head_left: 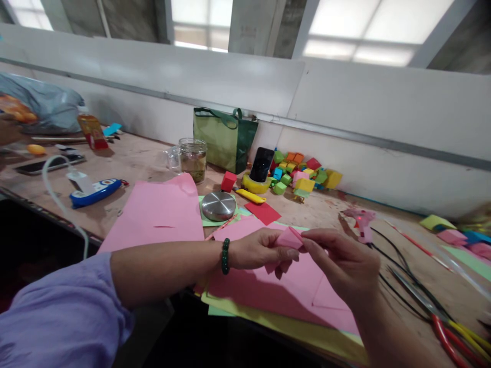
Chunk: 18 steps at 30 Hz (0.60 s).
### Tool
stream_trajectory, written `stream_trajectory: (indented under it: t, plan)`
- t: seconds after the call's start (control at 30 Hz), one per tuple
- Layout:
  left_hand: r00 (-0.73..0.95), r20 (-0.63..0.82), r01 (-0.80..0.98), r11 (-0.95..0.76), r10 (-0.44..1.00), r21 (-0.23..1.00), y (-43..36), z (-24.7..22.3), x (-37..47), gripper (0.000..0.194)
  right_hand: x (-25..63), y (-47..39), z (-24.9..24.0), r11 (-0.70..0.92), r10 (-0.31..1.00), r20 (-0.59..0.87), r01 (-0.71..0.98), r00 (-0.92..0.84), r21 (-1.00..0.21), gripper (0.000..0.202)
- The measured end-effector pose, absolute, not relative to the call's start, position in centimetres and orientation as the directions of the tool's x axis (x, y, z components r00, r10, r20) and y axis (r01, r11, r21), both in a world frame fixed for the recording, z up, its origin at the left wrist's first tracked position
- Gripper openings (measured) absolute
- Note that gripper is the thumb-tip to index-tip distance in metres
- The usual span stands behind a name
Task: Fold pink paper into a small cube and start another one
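Observation:
A small folded pink paper piece [289,238] is held between both hands above the stacked sheets. My left hand [264,250], with a dark green bead bracelet [225,256] at the wrist, grips it between thumb and fingers. The fingertips of my right hand [341,255] pinch its right edge. Below the hands lie large pink sheets [261,294] over yellow and green ones. Another pink sheet [153,212] with a small slit lies to the left. A round metal disc [219,205] sits on green paper just behind.
Scissors [418,294], a pink glue gun [362,222] with a black cable and a pencil [418,244] lie at right. Behind are a glass mug [193,161], a green bag [224,138], a phone [262,164] and several coloured paper cubes [305,185]. A blue cutter [95,192] lies left.

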<state>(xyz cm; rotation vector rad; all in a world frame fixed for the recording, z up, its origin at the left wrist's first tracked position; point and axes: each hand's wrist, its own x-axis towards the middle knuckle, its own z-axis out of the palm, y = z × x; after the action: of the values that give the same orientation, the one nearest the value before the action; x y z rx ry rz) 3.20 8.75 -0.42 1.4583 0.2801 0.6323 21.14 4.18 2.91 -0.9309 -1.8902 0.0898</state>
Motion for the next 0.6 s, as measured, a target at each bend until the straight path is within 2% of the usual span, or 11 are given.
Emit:
stream_trajectory:
  t: [0.13,0.4,0.6]
  plan:
    - [0.795,0.221,-0.232,-0.055,0.565,0.971,8.8,-0.6,3.3,0.048,21.3,4.3,2.5,0.690,0.629,0.749,0.594,-0.208,-0.414,0.012]
    - [0.756,0.224,-0.240,-0.059,0.615,0.969,9.0,-1.0,3.6,0.045,21.7,4.7,1.4,0.638,0.693,0.707,0.575,-0.141,-0.512,0.023]
    - [0.756,0.241,-0.257,-0.062,0.609,0.964,9.0,-0.9,3.7,0.044,21.4,4.6,1.2,0.655,0.654,0.745,0.588,-0.129,-0.474,0.021]
